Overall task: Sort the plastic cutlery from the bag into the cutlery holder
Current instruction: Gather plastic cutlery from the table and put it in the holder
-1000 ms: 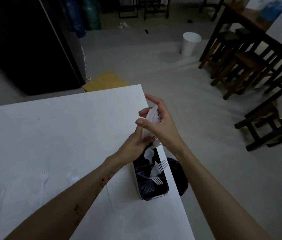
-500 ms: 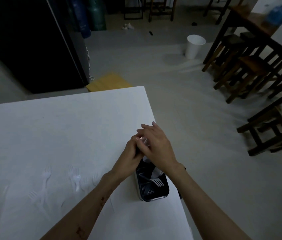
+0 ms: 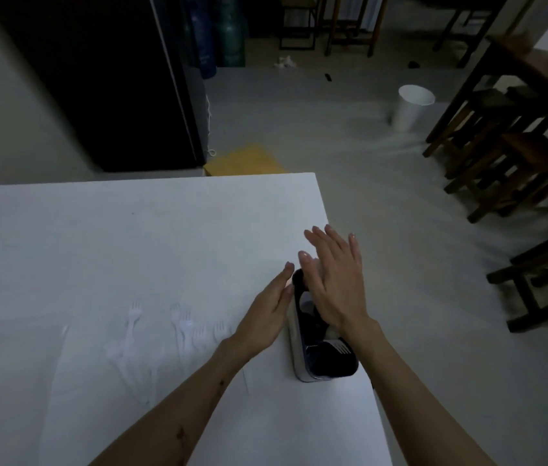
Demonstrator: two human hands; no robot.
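A black cutlery holder (image 3: 319, 371) with a pale outer wall stands near the right edge of the white table (image 3: 131, 247). White plastic cutlery shows inside it, with fork tines (image 3: 342, 348) poking up in the near compartment. My right hand (image 3: 334, 280) hovers flat over the holder's far half, fingers spread and empty. My left hand (image 3: 267, 312) rests against the holder's left side, fingers extended, holding nothing. Several white plastic forks (image 3: 183, 326) lie loose on the table to the left of my hands. No bag can be made out.
The table's right edge runs just past the holder, with grey floor beyond. A white bin (image 3: 412, 107) stands on the floor at the back. Dark wooden stools and a table (image 3: 518, 156) crowd the right side. A black cabinet (image 3: 97, 79) stands behind the table.
My hands held a bunch of white cutlery above the holder, lowered it in, and have now let go and opened. The view tilted down slightly.
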